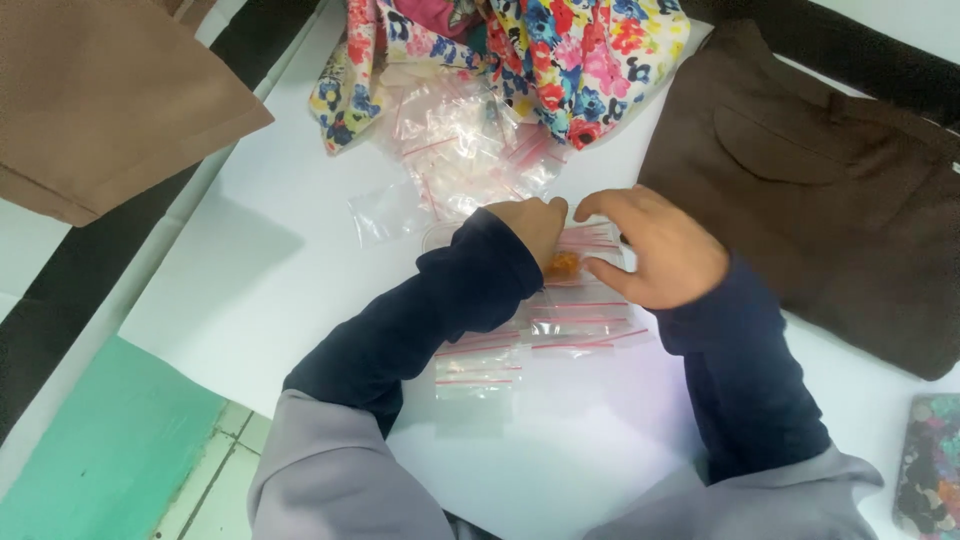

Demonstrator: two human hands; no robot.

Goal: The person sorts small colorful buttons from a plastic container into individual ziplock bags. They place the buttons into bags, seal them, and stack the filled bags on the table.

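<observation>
Both our hands meet over one small clear bag with a red zip strip. Our left hand is curled, its fingers tucked down onto the bag's left side, and our right hand pinches the bag's right end between thumb and forefinger. Something small and orange shows just below our left fingers; we cannot tell whether it lies inside the bag. That bag rests on the white table, on top of more flat bags that run under our left sleeve. Beyond our hands lies a loose heap of empty bags, touching a floral cloth. To the right lies a brown cloth, just beside our right wrist. Another tan cloth hangs at the far left.
</observation>
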